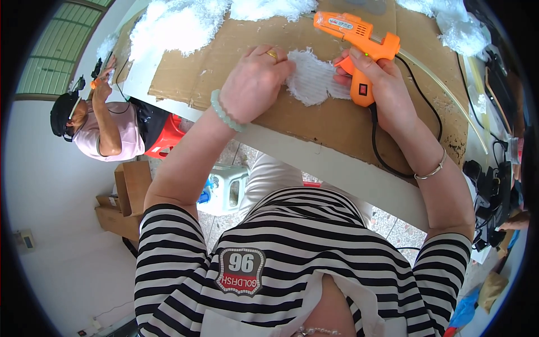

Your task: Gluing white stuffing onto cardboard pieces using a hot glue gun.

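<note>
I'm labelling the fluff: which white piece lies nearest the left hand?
The small, flat, ribbed piece between the left hand and the orange glue gun; the others are bulkier heaps farther away.

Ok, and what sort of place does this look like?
Probably a small craft workshop: the right hand holds an orange glue gun, heaps of white fluff lie on cardboard over the worktop, and a co-worker sits nearby.
</note>
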Tool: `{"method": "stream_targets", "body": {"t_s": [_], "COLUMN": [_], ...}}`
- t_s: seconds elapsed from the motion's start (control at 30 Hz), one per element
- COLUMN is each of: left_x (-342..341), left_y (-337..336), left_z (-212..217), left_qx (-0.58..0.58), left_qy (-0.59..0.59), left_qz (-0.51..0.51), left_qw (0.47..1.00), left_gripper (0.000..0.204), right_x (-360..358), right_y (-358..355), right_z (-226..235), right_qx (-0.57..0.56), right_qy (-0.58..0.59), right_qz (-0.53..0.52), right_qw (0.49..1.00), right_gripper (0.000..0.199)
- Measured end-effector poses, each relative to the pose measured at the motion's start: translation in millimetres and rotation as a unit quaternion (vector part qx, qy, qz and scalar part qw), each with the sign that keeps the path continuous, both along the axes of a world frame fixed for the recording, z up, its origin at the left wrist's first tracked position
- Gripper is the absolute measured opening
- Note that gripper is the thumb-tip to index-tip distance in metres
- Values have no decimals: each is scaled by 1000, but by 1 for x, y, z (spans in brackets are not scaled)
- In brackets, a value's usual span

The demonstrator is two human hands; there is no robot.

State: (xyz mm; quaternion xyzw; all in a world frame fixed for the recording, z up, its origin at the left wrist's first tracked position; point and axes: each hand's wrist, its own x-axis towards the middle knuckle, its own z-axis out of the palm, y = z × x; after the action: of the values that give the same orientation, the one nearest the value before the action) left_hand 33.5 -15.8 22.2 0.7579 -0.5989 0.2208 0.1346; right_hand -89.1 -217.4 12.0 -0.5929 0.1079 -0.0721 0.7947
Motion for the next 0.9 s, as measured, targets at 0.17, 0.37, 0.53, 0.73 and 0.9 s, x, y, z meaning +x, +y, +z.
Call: {"method": "stream_targets", "body": {"t_s": [0.17,0.37,0.53,0.73,0.9], "left_x": [1,-37,-58,-53,-58], "left_y": [10,22,13,14,16], "left_z": [11,3,-5,-12,-12], "left_qx": [-104,-108,-81,-53,-65], "left_qy": [91,122,95,16,1], "left_qz": [33,19,12,-11,27], "left_qw": [990,986,992,998,998], "left_gripper": [22,29,26,20,21], "right_x": [-4,-15,-37,-55,-45], "right_y": [1,-11,-38,-36,-29], "right_z": [4,33,47,38,40], "right_qx": [1,-53,-176,-237,-324], "right_qy": [-41,-65,10,57,127], "right_qz": [-7,7,80,127,195], "right_qw": [999,996,981,961,917], "right_gripper": [30,28,29,28,23]}}
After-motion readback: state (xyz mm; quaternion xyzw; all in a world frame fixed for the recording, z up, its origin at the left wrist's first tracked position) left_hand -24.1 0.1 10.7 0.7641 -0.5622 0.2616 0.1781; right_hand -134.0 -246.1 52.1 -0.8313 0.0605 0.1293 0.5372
